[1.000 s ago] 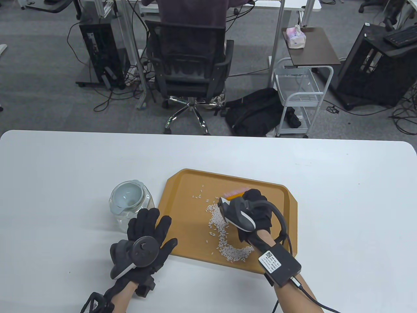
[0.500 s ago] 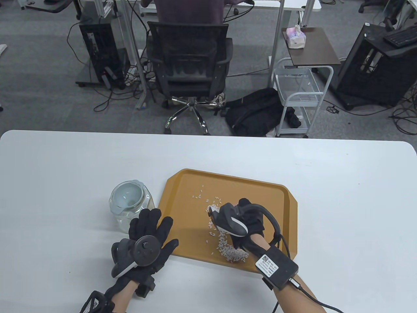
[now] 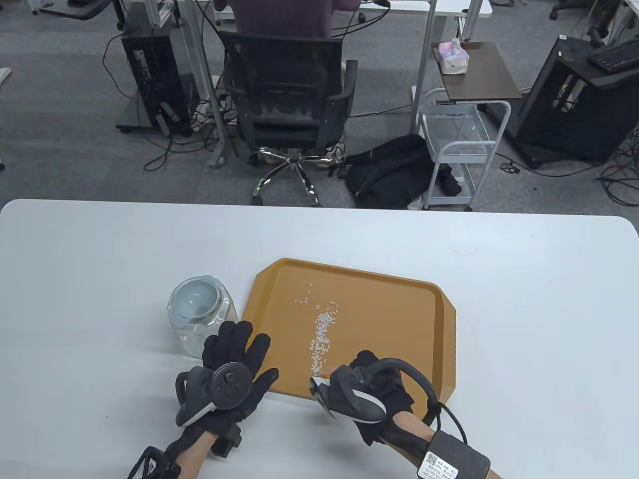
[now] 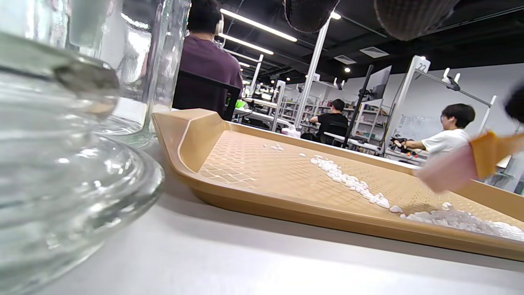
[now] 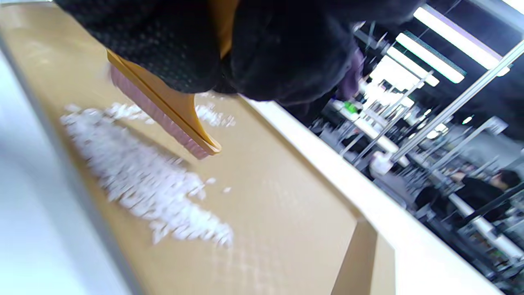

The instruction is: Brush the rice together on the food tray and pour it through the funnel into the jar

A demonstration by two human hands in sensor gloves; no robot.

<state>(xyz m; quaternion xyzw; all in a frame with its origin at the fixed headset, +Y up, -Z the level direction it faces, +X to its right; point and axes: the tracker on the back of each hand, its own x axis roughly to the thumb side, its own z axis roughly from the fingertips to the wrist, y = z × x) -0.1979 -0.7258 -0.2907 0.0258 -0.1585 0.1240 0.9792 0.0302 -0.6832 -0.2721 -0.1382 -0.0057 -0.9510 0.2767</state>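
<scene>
Right hand (image 3: 372, 391) grasps brush (image 5: 172, 110) at tray (image 3: 439, 319) near edge; rice (image 3: 323, 332) trail lies beyond it, long axis running away. Left hand (image 3: 234, 369) relaxed, flat on table beside jar (image 3: 199, 312).

Even, bright overhead lighting; ceiling strip lights (image 4: 258, 25) appear in both wrist views and burn out to white glare beyond the right hand (image 5: 254, 45). The table view is sharp, with wide-angle bowing of the bench (image 3: 100, 259) edge and soft shadows under the left hand (image 3: 232, 366). In the left wrist view the glass jar (image 4: 61, 155) beside the hand is defocused, with specular highlights. The right wrist view is motion-blurred: rice (image 5: 143, 172) below the hand smears.
</scene>
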